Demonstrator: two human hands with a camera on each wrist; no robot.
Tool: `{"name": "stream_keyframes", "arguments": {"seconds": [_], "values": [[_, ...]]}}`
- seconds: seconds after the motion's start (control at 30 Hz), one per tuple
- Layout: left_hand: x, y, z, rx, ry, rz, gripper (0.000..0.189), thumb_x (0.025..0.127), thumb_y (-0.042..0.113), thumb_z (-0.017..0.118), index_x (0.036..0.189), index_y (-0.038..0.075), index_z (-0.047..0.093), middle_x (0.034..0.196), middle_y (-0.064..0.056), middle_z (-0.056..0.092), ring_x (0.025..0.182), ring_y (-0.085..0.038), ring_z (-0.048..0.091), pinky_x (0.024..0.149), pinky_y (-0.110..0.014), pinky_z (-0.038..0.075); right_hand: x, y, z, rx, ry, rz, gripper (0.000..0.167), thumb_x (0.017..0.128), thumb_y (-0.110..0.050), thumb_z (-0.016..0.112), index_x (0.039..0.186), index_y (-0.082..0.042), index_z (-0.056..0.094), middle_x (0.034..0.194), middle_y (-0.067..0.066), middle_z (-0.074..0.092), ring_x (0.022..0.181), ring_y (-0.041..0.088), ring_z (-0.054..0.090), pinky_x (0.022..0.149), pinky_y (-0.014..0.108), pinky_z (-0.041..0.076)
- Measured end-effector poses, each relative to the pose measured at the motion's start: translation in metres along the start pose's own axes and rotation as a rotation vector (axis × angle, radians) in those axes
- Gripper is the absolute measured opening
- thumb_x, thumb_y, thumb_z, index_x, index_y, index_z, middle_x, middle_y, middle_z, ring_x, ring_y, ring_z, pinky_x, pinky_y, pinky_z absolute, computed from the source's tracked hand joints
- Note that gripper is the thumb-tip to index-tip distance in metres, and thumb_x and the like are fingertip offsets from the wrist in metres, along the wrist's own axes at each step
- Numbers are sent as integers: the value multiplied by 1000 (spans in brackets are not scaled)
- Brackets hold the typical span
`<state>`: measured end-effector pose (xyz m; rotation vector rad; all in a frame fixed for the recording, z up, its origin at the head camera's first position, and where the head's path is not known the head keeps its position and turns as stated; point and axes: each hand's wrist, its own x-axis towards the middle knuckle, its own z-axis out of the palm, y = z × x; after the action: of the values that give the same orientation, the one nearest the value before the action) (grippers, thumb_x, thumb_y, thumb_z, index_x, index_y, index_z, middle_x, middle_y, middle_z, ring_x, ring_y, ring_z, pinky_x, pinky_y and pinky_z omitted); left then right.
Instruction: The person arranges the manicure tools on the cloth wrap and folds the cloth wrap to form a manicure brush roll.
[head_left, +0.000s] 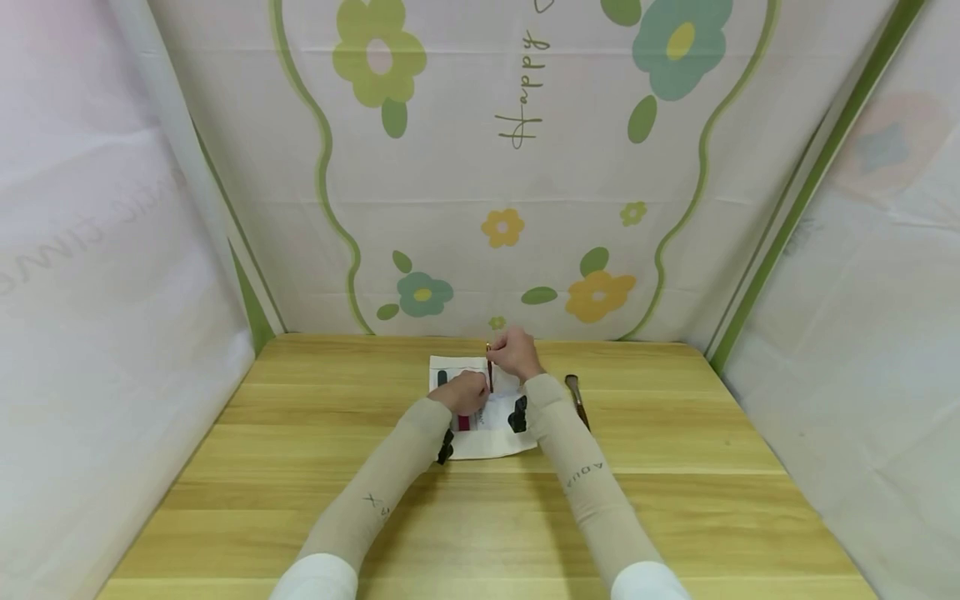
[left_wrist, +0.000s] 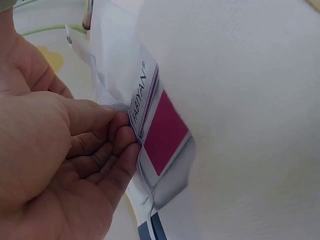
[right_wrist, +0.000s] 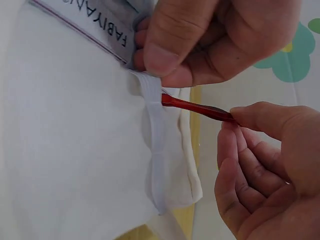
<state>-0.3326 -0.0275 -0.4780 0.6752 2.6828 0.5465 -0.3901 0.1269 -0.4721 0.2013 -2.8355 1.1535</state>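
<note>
A white cloth roll [head_left: 487, 446] lies open on the table, with an elastic band [right_wrist: 156, 130] sewn across it. My right hand [head_left: 516, 350] pinches a slim red-handled brush [right_wrist: 195, 107] between thumb and fingers. The handle's lower end is tucked behind the band, hidden there, and its upper end sticks up past my fingers in the head view. My left hand [head_left: 467, 392] pinches the band's edge beside that handle. Close by my left fingertips, a packet printed FABIYAN [left_wrist: 145, 95] with a magenta block [left_wrist: 167, 132] sits behind the band.
To the right of the roll lies a thicker brush [head_left: 576, 400] with a dark handle, partly behind my right forearm. The wooden table [head_left: 300, 433] meets a flower-printed cloth wall [head_left: 450, 208] at the back; cloth walls also stand left and right.
</note>
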Motion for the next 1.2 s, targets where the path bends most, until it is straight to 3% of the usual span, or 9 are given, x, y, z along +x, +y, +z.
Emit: {"name": "stream_keyframes", "arguments": {"seconds": [0.1, 0.2, 0.5, 0.73, 0.83, 0.87, 1.07, 1.1, 1.2], "values": [[-1, -1, 0, -2, -1, 0, 24, 113, 14, 43, 98, 7, 60, 84, -6, 57, 71, -16, 50, 76, -31, 46, -3, 1, 3, -8, -3, 28, 16, 86, -8, 77, 72, -1, 80, 77, 7, 79, 61, 16, 54, 58, 28, 42], [-1, -1, 0, -1, 0, 8, 26, 113, 14, 42, 94, 8, 58, 81, -5, 54, 70, -16, 50, 75, -31, 45, -6, 0, 4, -38, -22, 64, 12, 85, -11, 80, 76, -3, 82, 83, 7, 80, 70, 19, 60, 62, 28, 45], [-1, -3, -2, 0, 6, 7, 25, 113, 12, 42, 95, 7, 59, 84, -5, 55, 71, -16, 50, 75, -30, 45, -12, -3, 6, -53, -127, 185, 21, 86, -11, 76, 71, 3, 77, 57, 4, 66, 49, 13, 42, 50, 28, 34], [-3, -2, -3, -7, 18, -5, 24, 113, 13, 43, 95, 7, 58, 83, -6, 54, 71, -17, 50, 74, -31, 45, -11, -4, 7, -129, -199, 212, 38, 87, -14, 74, 51, -6, 64, 46, -2, 49, 45, 12, 39, 47, 27, 31], [-3, -2, -3, -8, 20, 1, 24, 112, 11, 43, 95, 6, 59, 83, -6, 55, 72, -17, 51, 75, -31, 46, -6, -1, 10, -159, -249, 243, 47, 87, -15, 75, 46, -10, 54, 45, -2, 42, 44, 13, 35, 47, 28, 30], [-4, -1, -2, -7, 18, 3, 24, 112, 11, 43, 95, 6, 59, 83, -6, 55, 72, -17, 51, 74, -31, 46, 2, 13, 18, -162, -255, 225, 49, 86, -18, 77, 45, -13, 50, 44, -3, 39, 44, 12, 33, 47, 28, 29], [-3, 1, -1, -20, 17, 13, 28, 111, 10, 44, 87, 8, 57, 79, -5, 53, 69, -16, 49, 70, -29, 44, 11, 16, 20, -189, -294, 285, 50, 86, -18, 77, 50, -12, 42, 49, 1, 34, 47, 17, 33, 49, 33, 34], [-2, 1, -1, -24, 17, 15, 29, 111, 10, 44, 85, 8, 56, 78, -4, 52, 68, -16, 49, 70, -30, 44, 7, 5, 15, -201, -301, 316, 49, 87, -16, 75, 51, -11, 42, 51, 3, 34, 48, 19, 34, 50, 34, 35], [-2, 3, -1, -23, 19, 26, 33, 112, 9, 42, 81, 9, 55, 74, -4, 50, 65, -16, 46, 69, -30, 43, 23, 31, 27, -212, -255, 252, 49, 86, -21, 76, 52, -14, 41, 51, 0, 33, 47, 17, 35, 50, 33, 36]]}}
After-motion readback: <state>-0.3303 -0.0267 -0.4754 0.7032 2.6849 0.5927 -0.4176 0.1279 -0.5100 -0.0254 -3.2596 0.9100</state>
